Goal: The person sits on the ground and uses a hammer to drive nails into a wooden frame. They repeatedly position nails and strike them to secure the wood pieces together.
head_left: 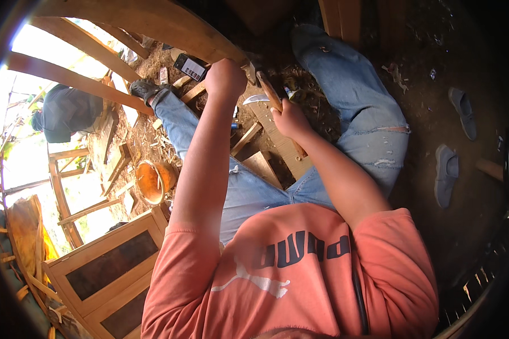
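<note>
My left hand (226, 81) is closed in a fist against the end of a curved wooden beam (169, 25); whatever lies inside its fingers is hidden. Right beside that fist is a phone (191, 67) with a lit screen, and I cannot tell whether the hand touches it. My right hand (291, 120) wraps round a thick wooden handle (270, 90), which slants up toward the left fist; what tool it belongs to does not show clearly. A pale curved blade-like piece (257, 99) lies just left of the handle. Between my legs is a wooden board (283, 135).
Wood offcuts (246, 139) and shavings litter the ground. An orange bowl-like container (152, 181) stands to the left, near a panelled wooden frame (113, 265). Another person (72, 113) bends at the far left. Grey shoes (447, 174) lie at the right.
</note>
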Tool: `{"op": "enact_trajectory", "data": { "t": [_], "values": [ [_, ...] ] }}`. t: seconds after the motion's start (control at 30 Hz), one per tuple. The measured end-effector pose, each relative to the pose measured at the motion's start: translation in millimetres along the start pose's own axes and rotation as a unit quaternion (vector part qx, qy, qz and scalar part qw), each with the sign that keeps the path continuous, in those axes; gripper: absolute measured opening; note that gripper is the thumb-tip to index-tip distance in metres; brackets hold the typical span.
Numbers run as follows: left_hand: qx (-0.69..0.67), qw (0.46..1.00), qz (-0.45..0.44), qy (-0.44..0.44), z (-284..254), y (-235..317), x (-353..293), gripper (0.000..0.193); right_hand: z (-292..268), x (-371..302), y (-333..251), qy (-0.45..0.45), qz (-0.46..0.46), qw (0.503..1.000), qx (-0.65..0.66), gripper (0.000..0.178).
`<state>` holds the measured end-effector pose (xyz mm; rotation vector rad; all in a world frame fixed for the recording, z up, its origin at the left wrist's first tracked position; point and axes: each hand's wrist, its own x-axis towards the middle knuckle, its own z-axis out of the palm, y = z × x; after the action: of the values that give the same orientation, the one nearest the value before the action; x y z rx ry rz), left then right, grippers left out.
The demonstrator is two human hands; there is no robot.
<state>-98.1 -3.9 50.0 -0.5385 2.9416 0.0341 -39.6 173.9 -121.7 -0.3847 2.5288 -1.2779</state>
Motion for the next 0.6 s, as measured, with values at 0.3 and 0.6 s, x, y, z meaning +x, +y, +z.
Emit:
{"op": "enact_trajectory", "data": {
  "t": [0.3, 0.6],
  "values": [
    [-0.013, 0.999, -0.041, -0.033, -8.4, -3.6, -4.9, 0.028, -8.5, -10.9, -19.0, -0.047, 0.031, 0.998, 0.011, 0.041],
    [-0.028, 0.996, -0.064, -0.052, 0.9, -33.7, 19.7, 0.038, -35.2, -6.6, -50.9, -0.038, 0.027, 0.997, 0.057, 0.04]
  ]
}}
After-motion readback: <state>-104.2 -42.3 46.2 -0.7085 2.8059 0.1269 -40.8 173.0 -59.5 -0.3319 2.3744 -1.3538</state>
